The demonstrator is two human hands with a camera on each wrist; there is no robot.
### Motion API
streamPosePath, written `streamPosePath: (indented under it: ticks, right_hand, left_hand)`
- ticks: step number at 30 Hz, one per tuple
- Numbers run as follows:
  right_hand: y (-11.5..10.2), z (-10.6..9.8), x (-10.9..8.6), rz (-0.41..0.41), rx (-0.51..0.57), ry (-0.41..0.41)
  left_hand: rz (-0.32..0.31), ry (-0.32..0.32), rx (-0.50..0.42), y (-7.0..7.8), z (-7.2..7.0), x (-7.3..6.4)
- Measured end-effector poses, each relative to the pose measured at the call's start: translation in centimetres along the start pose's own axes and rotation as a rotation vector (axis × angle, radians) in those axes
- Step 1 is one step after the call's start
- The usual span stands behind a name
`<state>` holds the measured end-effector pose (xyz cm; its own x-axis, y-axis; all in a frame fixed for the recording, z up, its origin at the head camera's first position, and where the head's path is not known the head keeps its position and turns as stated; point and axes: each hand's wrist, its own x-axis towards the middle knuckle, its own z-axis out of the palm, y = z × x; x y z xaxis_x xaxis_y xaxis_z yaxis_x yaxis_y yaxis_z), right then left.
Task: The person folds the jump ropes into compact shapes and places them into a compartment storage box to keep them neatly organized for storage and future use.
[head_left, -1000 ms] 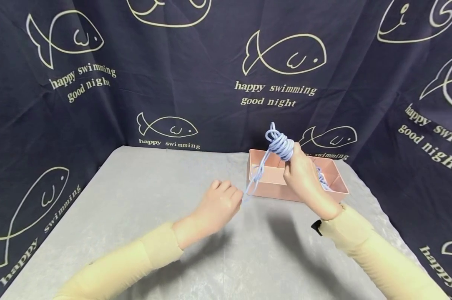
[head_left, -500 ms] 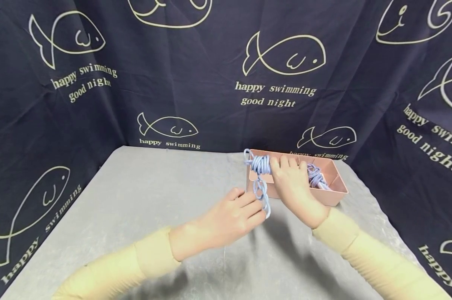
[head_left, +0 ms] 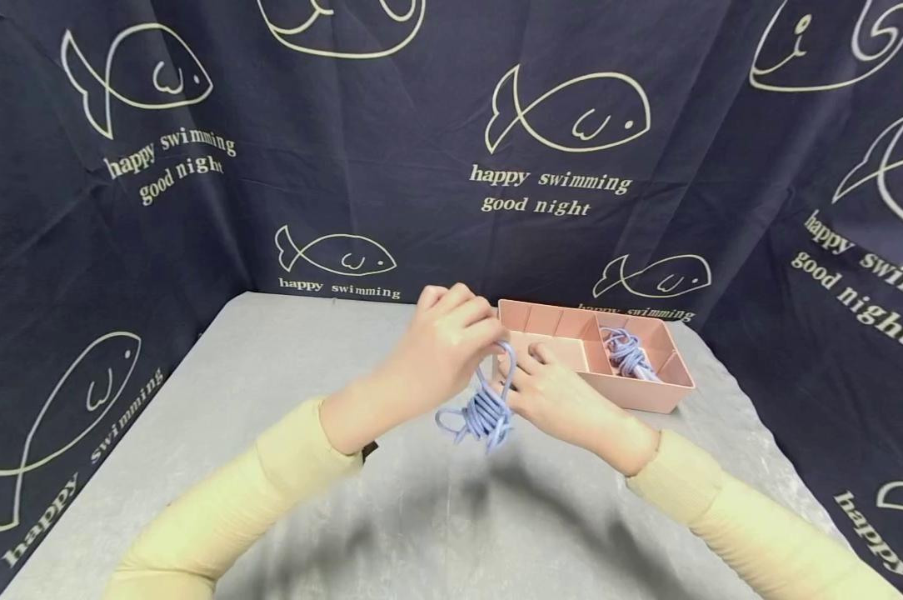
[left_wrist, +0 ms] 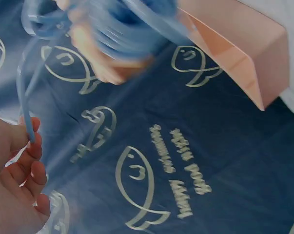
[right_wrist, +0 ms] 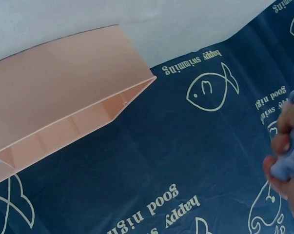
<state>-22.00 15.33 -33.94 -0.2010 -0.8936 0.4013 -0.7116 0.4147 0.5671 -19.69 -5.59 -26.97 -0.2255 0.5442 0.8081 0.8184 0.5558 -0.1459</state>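
A light blue cord (head_left: 485, 415), wound into a bundle with loose loops sticking out, hangs above the grey table in front of the pink box. My right hand (head_left: 564, 400) grips the bundle from the right; in the right wrist view its fingers curl round the cord at the right edge. My left hand (head_left: 444, 342) is raised at the upper left of the bundle. Between its thumb and forefinger it pinches a strand (left_wrist: 22, 83), which the left wrist view shows running up to the coils. Part of the bundle is blurred there.
The pink box (head_left: 639, 393) stands at the back right of the table (head_left: 286, 375), split by a divider. A second wound blue cord (head_left: 627, 354) lies in its right compartment. Dark fabric (head_left: 391, 150) printed with fish hangs behind and at both sides.
The right hand has come down and left from over the box, carrying the bundle, which now points downward. The left hand has shifted right, then up, with a strand.
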Motion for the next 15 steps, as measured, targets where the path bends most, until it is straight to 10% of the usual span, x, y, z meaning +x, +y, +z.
streamPosePath:
  ticks: [9,15]
  right_hand:
    - [0.7,-1.1,0.5,-0.051,0.175,0.125]
    - [1.5,-1.5,0.0,0.105,0.299,0.214]
  left_hand:
    - [-0.253,-0.153,-0.16,-3.3,1.7,-1.8]
    - [-0.299,-0.066,-0.302,-3.8,2.5,-2.7]
